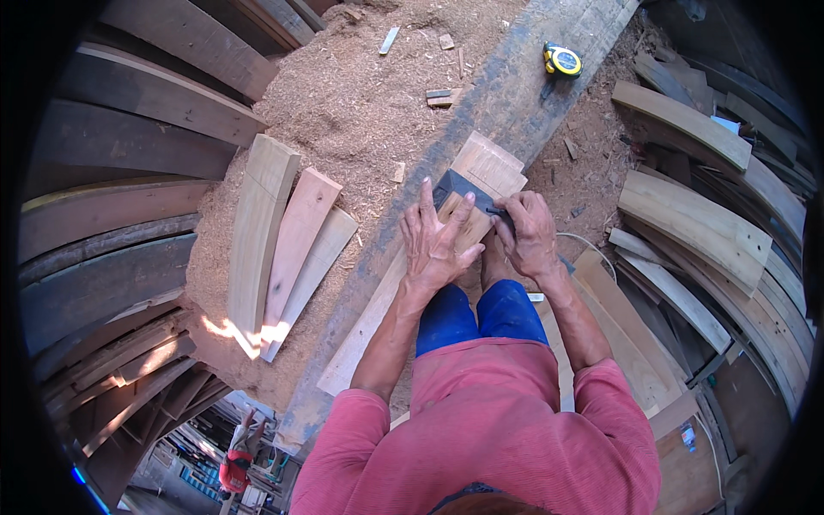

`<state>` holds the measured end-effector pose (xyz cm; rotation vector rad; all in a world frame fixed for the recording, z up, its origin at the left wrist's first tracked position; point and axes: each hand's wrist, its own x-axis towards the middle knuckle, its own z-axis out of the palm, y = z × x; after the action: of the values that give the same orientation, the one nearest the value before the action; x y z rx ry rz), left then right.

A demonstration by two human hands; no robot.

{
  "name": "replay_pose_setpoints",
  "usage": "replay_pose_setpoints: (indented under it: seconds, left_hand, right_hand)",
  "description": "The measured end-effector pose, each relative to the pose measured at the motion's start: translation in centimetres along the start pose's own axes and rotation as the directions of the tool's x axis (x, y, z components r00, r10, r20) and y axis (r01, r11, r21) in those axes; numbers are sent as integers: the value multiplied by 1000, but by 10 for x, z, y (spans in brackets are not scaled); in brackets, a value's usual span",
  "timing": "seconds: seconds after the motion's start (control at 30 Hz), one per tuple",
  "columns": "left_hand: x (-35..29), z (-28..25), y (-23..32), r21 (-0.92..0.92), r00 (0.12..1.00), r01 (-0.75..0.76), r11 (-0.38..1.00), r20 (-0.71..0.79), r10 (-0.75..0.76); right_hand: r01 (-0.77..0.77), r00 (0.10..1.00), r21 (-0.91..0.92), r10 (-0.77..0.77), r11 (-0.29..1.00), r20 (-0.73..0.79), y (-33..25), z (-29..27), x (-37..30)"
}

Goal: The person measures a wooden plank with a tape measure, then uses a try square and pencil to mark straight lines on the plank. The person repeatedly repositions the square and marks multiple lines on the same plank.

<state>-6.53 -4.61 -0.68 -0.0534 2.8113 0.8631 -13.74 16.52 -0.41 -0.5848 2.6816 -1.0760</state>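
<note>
A pale wooden plank point(487, 166) lies on the long worn beam in front of me. Across the plank rests a flat dark grey piece point(459, 188); its exact kind is unclear. My left hand point(432, 243) is open, fingers spread, its fingertips at the dark piece and the plank. On the other side my right hand point(530, 233) is closed in a pinch around a thin dark pencil-like stick point(495, 210). The stick's tip points toward the edge of the dark piece. Most of the stick is hidden by my fingers.
A yellow and black tape measure point(563, 61) sits on the far end of the beam point(549, 34). Three cut boards point(296, 245) lie on sawdust point(335, 94) at left. Stacked planks point(695, 223) line both sides. A red power tool point(233, 472) is at lower left.
</note>
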Motion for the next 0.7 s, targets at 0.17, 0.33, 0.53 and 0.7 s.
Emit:
replay_pose_setpoints:
  seconds: [0.17,0.33,0.53,0.7]
  left_hand:
    - [2,0,1,-2,1000,0,1000,5,0]
    - [2,0,0,3,1000,-2,1000,11,2]
    - [2,0,0,5,1000,-6,1000,4,6]
    - [3,0,0,7,1000,-10,1000,8,10]
  right_hand:
    - [-2,1000,5,2,1000,-1,0,1,2]
    - [-8,1000,15,8,1000,-5,0,1,2]
    - [-5,1000,19,5,1000,-6,0,0,3]
    - [-14,1000,23,15,1000,-1,0,0,3]
